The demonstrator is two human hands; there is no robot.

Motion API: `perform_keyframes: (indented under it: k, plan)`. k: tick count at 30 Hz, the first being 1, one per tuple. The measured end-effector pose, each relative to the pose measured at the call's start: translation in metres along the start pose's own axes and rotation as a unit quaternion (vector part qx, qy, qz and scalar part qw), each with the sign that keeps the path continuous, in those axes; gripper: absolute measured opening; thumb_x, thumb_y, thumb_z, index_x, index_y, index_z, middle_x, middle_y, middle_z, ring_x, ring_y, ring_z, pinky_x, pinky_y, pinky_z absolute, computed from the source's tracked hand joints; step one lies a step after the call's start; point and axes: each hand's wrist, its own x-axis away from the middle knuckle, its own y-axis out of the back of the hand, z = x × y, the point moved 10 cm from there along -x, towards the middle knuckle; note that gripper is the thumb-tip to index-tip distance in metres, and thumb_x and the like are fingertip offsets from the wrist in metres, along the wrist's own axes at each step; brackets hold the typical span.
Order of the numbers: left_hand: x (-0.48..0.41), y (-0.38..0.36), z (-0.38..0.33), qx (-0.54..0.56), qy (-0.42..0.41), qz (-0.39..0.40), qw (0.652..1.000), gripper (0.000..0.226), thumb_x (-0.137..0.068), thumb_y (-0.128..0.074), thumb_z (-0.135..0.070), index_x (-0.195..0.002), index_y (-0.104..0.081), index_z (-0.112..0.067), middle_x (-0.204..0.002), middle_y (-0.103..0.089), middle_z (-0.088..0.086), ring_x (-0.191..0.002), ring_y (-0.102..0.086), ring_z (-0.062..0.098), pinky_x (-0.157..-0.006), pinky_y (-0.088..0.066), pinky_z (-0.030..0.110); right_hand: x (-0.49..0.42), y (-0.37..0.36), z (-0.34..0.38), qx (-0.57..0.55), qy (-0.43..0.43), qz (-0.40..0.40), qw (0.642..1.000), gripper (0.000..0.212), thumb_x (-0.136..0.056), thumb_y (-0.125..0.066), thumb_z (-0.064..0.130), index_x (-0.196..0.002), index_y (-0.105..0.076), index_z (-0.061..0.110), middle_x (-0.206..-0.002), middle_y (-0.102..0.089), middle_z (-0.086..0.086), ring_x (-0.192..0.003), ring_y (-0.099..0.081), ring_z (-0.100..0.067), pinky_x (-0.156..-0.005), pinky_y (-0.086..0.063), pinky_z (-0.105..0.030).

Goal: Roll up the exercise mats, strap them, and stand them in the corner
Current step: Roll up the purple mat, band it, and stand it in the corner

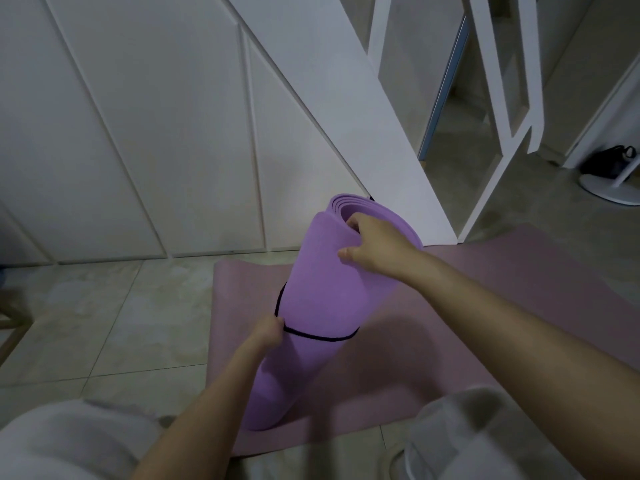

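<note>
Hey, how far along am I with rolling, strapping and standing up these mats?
Done: the purple mat is rolled, with a black strap looped round it. In hand: your left hand pinches that strap while your right hand grips the roll's top end; the roll leans, its lower end on the pink mat. Left: stand it in the corner, then roll and strap the pink mat, which lies flat.

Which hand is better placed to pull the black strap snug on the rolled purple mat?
Left: the left hand pinches the strap, while the right hand grips the top end of the mat, steadying it.
</note>
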Motion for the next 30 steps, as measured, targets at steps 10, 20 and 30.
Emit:
perform_keyframes:
  k: [10,20,30]
  plan:
    - [0.015,-0.001,0.009,0.098,-0.052,-0.050,0.993,0.025,-0.096,-0.038,-0.001,-0.073,-0.049,-0.002,-0.087,-0.054,0.018,-0.083,-0.050,0.025,-0.068,-0.034,0.034,0.011,0.000,-0.004,-0.041,0.034,-0.017,0.998,0.031,-0.085,-0.063,0.014,-0.114,-0.053,0.011,-0.105,-0.062,-0.007,-0.094,-0.059,-0.026,-0.083,-0.051,-0.043]
    - [-0.006,0.039,0.008,0.370,-0.050,-0.059,0.926,0.024,-0.098,-0.043,-0.016,-0.117,-0.051,-0.006,-0.099,-0.052,0.008,-0.073,-0.048,0.012,-0.060,-0.043,0.026,0.001,0.007,0.022,-0.016,0.193,-0.059,0.979,0.040,-0.070,-0.045,-0.021,-0.090,-0.061,0.010,-0.094,-0.056,-0.001,-0.090,-0.046,-0.015,-0.082,-0.033,-0.024]
    - [-0.024,0.028,0.013,0.439,0.009,-0.017,0.898,0.031,-0.100,-0.042,-0.032,-0.079,-0.053,-0.011,-0.078,-0.052,0.002,-0.072,-0.051,0.014,-0.064,-0.045,0.026,-0.010,-0.016,0.043,0.041,0.138,0.061,0.988,0.053,-0.082,-0.064,0.024,-0.133,-0.049,0.027,-0.143,-0.042,0.000,-0.144,-0.012,-0.021,-0.117,-0.010,-0.050]
